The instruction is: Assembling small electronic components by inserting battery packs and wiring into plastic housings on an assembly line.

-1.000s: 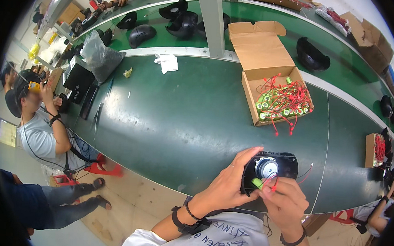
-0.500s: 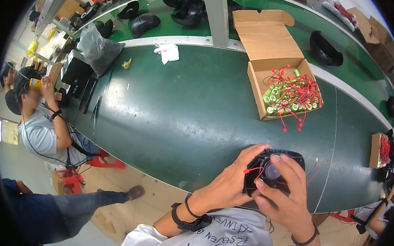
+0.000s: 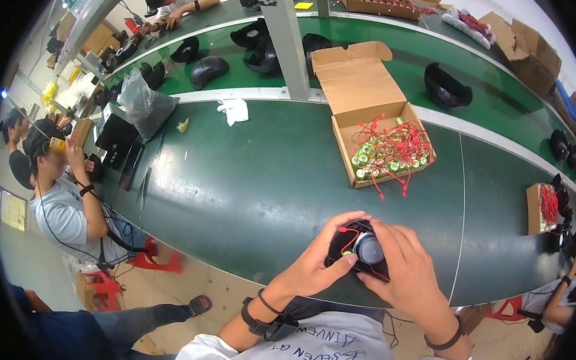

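A black plastic housing (image 3: 337, 246) is held between my two hands over the near edge of the green table. A grey round part, perhaps a speaker (image 3: 370, 249), sits inside it. Beside that part, a red wire with a small plug (image 3: 346, 231) curves around the green end of a battery cell (image 3: 347, 253). My left hand (image 3: 315, 265) is closed on the housing's left side, its thumb near the cell. My right hand (image 3: 408, 272) wraps the right side, fingers over the far rim. Both palms hide much of the housing.
Beyond my hands, an open cardboard box (image 3: 343, 150) holds green battery cells with red wires (image 3: 394, 150). Black shells (image 3: 448, 86) lie on the green conveyor behind a metal post (image 3: 287, 43). A plastic bag (image 3: 147, 104) and white cloth (image 3: 233, 110) lie left. Co-workers sit around.
My hands and the housing appear farther left. My right hand's fingers have moved from over the round part to the housing's right side and far rim. The view has shifted too.
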The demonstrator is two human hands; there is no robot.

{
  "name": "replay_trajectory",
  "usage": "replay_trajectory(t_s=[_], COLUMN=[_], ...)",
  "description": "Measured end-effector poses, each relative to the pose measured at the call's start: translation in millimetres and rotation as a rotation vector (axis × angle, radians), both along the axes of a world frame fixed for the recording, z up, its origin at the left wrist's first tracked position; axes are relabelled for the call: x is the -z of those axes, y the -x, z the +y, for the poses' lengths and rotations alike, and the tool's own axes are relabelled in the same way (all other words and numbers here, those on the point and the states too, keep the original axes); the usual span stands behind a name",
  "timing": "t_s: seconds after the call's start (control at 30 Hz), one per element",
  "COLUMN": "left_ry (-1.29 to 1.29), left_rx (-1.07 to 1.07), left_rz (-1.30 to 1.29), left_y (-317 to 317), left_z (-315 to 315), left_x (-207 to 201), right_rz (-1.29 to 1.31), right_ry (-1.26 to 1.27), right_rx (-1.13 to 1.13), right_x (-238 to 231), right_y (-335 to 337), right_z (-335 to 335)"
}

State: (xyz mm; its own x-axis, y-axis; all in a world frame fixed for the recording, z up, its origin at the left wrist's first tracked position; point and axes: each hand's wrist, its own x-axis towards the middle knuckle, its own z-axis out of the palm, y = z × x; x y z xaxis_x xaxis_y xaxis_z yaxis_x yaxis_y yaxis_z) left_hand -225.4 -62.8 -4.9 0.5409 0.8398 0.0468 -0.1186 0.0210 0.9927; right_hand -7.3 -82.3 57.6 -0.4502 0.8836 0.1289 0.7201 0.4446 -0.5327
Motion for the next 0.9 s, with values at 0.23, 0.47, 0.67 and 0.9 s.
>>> replay_trajectory(t_s=[0.23,0.47,0.67,0.9], left_ry=[-0.036,-1.343,-1.221,-1.111], left_rx=[-0.064,0.107,0.221,0.186], left_rz=[0.055,1.040,1.320,1.273], left_y=[6.4,18.8,27.3,25.2], left_z=[4.2,7.1,16.0,11.6], left_x=[-16.3,-100.4,-86.2,-88.1], right_rz=[0.005,-0.220,-0.269,-0.327], right_ry=[-0.063,-0.174,-0.133,-0.241], right_rx=[0.042,0.106,0.195,0.259], right_x=[3.5,0.3,4.0,17.9], right_y=[3.7,27.7,33.5,39.7], right_z=[-4.4,-14.2,-21.0,-22.5])
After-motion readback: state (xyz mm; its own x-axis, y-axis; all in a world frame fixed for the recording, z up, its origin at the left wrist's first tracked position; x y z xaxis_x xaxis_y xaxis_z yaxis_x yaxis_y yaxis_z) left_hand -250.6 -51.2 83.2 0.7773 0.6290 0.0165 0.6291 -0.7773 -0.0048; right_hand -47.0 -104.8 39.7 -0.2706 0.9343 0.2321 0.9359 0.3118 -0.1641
